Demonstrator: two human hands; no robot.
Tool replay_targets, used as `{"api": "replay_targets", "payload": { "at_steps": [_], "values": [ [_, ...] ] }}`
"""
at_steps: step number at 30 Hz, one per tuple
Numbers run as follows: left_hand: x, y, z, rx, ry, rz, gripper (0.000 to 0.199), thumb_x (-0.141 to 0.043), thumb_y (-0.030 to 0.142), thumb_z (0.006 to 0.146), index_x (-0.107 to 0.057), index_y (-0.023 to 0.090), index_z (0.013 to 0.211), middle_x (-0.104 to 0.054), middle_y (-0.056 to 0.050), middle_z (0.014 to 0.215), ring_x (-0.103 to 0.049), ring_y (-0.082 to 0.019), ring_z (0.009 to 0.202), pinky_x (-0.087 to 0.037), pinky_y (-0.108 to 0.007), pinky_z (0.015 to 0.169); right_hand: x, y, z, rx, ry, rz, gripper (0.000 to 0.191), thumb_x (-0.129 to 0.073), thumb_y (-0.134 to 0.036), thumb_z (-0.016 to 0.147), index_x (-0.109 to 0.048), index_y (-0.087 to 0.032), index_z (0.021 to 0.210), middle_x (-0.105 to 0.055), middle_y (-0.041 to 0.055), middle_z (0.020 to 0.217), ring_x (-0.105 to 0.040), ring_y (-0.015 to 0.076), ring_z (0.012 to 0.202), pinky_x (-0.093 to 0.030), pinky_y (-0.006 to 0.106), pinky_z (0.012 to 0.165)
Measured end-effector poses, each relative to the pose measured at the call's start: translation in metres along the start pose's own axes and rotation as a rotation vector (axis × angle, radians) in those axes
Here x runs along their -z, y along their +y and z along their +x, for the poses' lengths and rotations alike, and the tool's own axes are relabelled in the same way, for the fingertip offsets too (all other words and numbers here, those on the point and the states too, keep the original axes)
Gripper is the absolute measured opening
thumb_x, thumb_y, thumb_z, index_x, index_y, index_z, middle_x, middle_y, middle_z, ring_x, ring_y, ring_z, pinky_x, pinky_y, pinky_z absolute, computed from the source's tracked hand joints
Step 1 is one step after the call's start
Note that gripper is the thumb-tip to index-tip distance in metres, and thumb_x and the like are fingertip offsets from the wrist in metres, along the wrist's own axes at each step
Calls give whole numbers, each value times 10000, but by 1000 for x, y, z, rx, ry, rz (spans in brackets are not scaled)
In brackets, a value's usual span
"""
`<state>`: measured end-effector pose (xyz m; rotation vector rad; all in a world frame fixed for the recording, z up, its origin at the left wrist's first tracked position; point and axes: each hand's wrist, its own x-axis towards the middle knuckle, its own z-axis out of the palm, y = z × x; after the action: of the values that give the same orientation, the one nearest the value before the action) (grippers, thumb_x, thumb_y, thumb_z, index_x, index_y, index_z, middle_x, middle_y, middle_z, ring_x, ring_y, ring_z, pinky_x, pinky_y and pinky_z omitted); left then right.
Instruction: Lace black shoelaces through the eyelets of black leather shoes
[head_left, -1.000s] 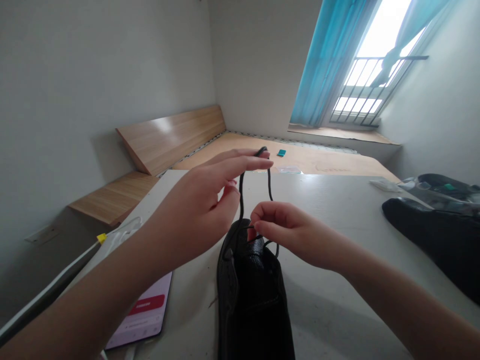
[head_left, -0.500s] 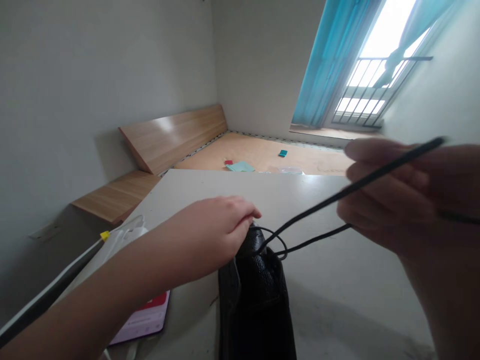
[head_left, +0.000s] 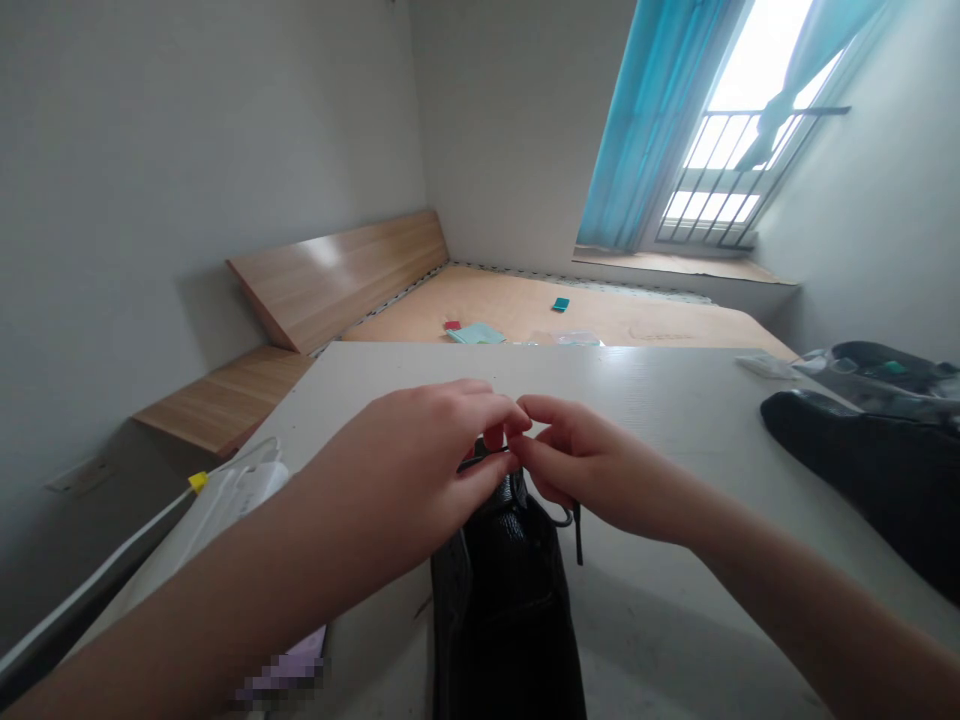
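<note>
A black pebbled-leather bag (head_left: 510, 610) stands at the middle of the white table, its lower part running out of view. A thin black cord (head_left: 481, 461) lies across the bag's top, mostly hidden by my fingers. My left hand (head_left: 405, 460) pinches the cord at the bag's top. My right hand (head_left: 592, 470) meets it fingertip to fingertip and also pinches the cord. A short cord end (head_left: 578, 533) hangs below my right hand, beside the bag.
The white table (head_left: 637, 400) runs out to a far edge. A white cable with a yellow tag (head_left: 197, 482) lies at its left, and a phone (head_left: 285, 675) lies under my left forearm. A black cloth item (head_left: 847, 460) sits at the right. Wooden boards (head_left: 337, 280) lie beyond.
My right hand has come back from the far right, where it held the cord stretched out, to the bag's top. Both hands now meet over the bag, and the long cord loop no longer shows.
</note>
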<state>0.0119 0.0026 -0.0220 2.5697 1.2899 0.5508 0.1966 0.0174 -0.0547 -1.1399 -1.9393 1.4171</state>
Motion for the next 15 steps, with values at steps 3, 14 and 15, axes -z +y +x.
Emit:
{"api": "replay_targets", "payload": {
  "at_steps": [3, 14, 15],
  "values": [
    [-2, 2, 0, 16, 12, 23, 80, -599, 201, 871, -668, 237, 888, -696, 29, 848, -601, -159, 698, -379, -280, 590, 0, 0, 1, 10, -63, 93, 101, -517, -294, 908, -540, -196, 914, -420, -90, 506, -362, 73, 454, -289, 194, 422],
    [0, -3, 3, 68, 84, -116, 167, -596, 266, 894, -756, 315, 877, -753, 69, 746, -648, -152, 662, -408, -264, 576, 16, 1, 3, -154, -45, 302, 392, -638, -494, 866, -531, -170, 673, -345, -82, 487, -238, 65, 472, -172, 225, 459],
    [0, -3, 3, 78, 84, -140, 161, -597, 283, 897, -753, 313, 874, -753, 71, 749, -655, -150, 669, -419, -261, 580, 15, 2, 4, -147, -29, 401, 401, -702, -482, 819, -504, -171, 663, -363, -77, 529, -247, 62, 493, -179, 221, 470]
  ]
}}
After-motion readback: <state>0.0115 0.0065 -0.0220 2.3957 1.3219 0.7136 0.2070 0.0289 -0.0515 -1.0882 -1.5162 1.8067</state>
